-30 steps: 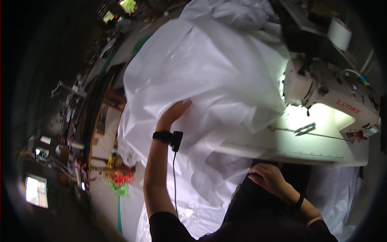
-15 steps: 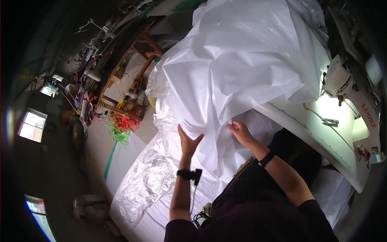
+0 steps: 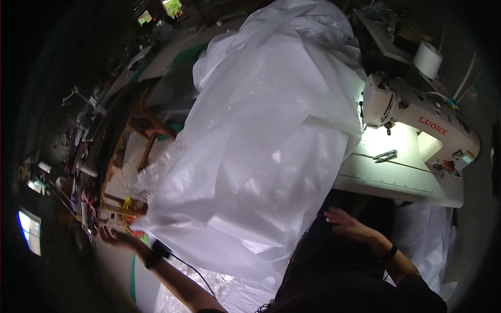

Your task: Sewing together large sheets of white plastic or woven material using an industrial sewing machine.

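A large white translucent sheet (image 3: 261, 146) is heaped over the sewing table and spills down toward the floor on the left. My left hand (image 3: 112, 235) is stretched far out to the left, at the sheet's lower left corner; it is blurred, and I cannot see whether it grips the edge. A black band with a cable sits on that wrist. My right hand (image 3: 344, 221) hovers with fingers apart over my dark lap, just below the table's front edge and beside the sheet, holding nothing.
A white sewing machine (image 3: 417, 120) stands on the lit white table (image 3: 396, 185), with small metal snips (image 3: 385, 155) under its arm. A white roll (image 3: 428, 58) stands behind it. More white material lies on the floor (image 3: 235, 292). A cluttered wooden frame (image 3: 135, 151) is at left.
Both hands were pressed on the sheet near its lower fold. Now my left arm has swung out to the left and my right hand has come off the sheet to my lap.
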`<state>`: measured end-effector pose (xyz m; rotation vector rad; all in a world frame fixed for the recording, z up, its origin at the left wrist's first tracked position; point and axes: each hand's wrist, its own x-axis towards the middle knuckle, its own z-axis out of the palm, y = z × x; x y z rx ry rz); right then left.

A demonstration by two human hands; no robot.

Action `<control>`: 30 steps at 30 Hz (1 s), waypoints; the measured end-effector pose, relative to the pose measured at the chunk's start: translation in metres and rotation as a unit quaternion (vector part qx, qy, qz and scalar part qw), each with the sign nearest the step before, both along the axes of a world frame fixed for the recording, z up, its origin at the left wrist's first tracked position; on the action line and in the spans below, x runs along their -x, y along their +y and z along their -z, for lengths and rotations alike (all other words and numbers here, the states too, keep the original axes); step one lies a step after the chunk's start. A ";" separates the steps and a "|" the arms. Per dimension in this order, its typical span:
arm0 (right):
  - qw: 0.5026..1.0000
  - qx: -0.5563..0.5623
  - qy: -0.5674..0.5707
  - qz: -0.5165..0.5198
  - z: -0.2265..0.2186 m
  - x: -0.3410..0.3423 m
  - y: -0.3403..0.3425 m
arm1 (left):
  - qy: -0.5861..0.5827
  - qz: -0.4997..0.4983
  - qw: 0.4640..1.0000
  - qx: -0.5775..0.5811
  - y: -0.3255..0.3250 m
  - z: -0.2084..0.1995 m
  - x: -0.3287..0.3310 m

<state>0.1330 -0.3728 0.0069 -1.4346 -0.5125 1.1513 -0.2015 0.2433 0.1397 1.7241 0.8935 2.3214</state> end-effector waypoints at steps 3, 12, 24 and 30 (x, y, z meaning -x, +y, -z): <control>0.991 -0.075 0.005 0.109 -0.004 -0.034 0.034 | 0.150 0.391 0.905 0.080 -0.166 0.007 -0.106; 0.953 -0.071 -0.120 -0.270 0.009 0.055 0.007 | 0.694 0.083 0.700 0.144 -0.101 0.080 -0.279; 0.993 -0.022 0.016 0.117 -0.023 -0.013 -0.007 | 0.462 0.190 0.865 -0.043 -0.224 0.056 -0.284; 0.985 -0.015 0.002 0.171 0.002 0.001 -0.016 | 0.433 0.225 0.862 -0.135 -0.230 -0.027 -0.278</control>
